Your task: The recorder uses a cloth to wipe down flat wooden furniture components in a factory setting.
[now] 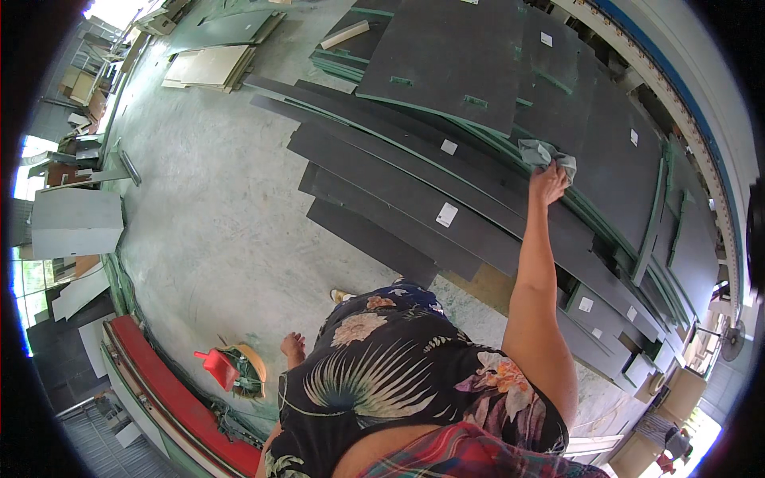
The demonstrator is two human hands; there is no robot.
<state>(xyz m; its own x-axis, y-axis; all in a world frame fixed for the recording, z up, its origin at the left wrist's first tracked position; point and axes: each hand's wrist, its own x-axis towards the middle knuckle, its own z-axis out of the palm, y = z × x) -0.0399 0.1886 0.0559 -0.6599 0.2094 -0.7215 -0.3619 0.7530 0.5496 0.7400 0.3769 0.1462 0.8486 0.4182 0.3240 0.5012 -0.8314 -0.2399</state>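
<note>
The left hand (292, 345) hung low beside the hip, loosely curled and holding nothing. The right hand (548, 183), arm fully extended, kept its grip closed around a grey cloth (543, 153) bunched just beyond the fingers, pressed on the stacked dark panels (446, 56), whose long axes ran diagonally across the floor.

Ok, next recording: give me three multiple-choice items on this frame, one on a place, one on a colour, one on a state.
1. Where is the crumpled grey-green cloth?
A. on the concrete floor
B. on the stacked dark flat boards
C. on the red bench
2. What colour is the small plastic dustpan?
A. red
B. blue
C. white
3. What is the right hand doing?
A. hanging free
B. pressing the cloth
C. gripping a hammer

Answers: 1 B, the cloth lies on the board pile. 2 A, it shows bright red by the left hand. 3 B, the outstretched arm ends with the fingers closed on the cloth.
</note>
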